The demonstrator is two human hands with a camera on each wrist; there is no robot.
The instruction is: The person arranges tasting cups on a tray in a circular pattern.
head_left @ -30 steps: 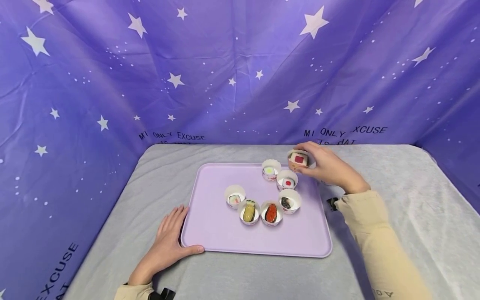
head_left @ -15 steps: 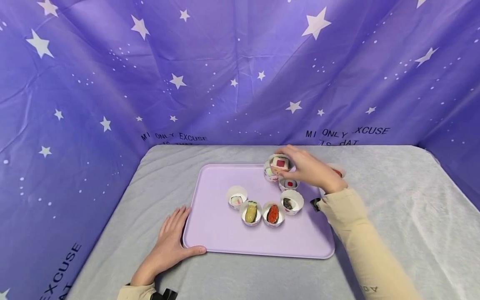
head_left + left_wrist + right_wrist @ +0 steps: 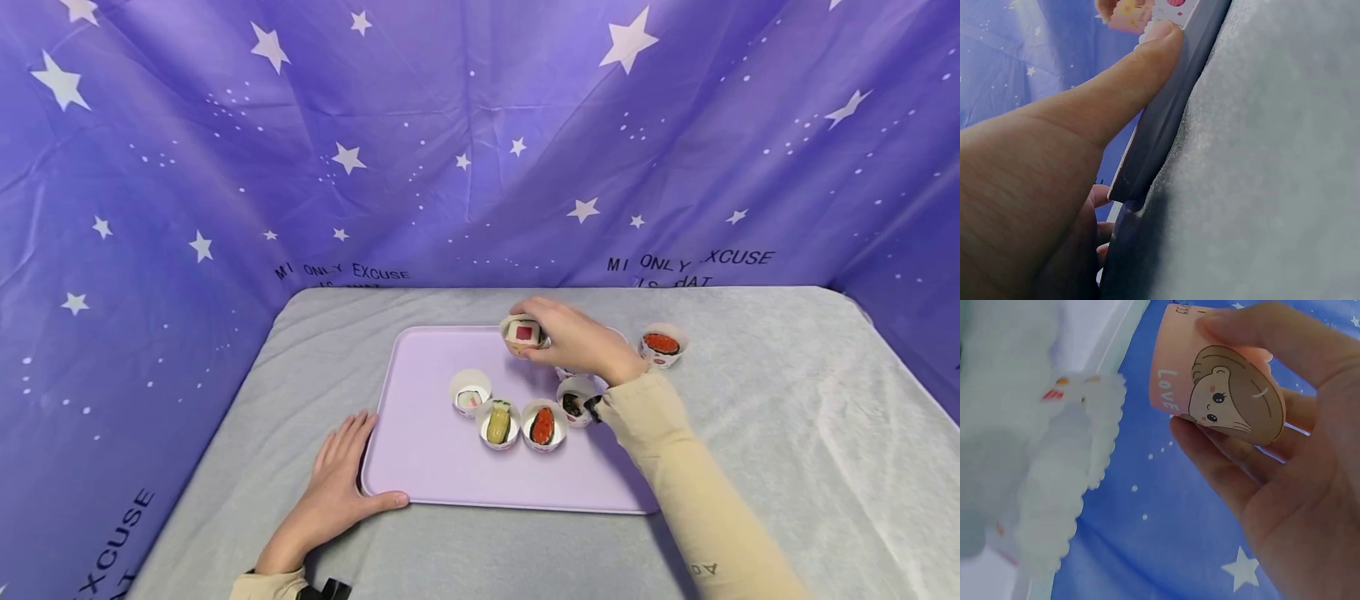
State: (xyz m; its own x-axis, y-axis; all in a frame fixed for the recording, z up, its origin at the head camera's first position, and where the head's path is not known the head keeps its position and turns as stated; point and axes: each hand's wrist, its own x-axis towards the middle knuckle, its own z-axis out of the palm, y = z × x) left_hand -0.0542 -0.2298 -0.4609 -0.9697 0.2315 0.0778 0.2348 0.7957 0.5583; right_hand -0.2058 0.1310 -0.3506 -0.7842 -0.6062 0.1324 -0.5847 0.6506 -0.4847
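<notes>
My right hand (image 3: pixel 577 337) grips a paper baking cup (image 3: pixel 517 348) above the back of the lilac tray (image 3: pixel 427 467). In it sits a toy sushi piece (image 3: pixel 525 333), white with a red square. The right wrist view shows the cup's orange wall (image 3: pixel 1172 369) with a cartoon face, between thumb and fingers. My left hand (image 3: pixel 337 483) rests at the tray's front left corner, fingers straight along the side and thumb on the front rim. Cups with a pale roll (image 3: pixel 470 400), a yellow piece (image 3: pixel 498 423), a red piece (image 3: pixel 543 427) and a dark piece (image 3: pixel 572 405) stand on the tray.
Off the tray, at the back right, a cup with red-topped sushi (image 3: pixel 663 345) stands on the grey cloth (image 3: pixel 780 417). My right hand and forearm hide the tray's back right part and cups there. A purple star curtain (image 3: pixel 465 150) hangs behind.
My right hand has carried the held cup leftward from the tray's back right corner, passing over other cups. The red-topped cup at the right has come into view. My left hand stays put.
</notes>
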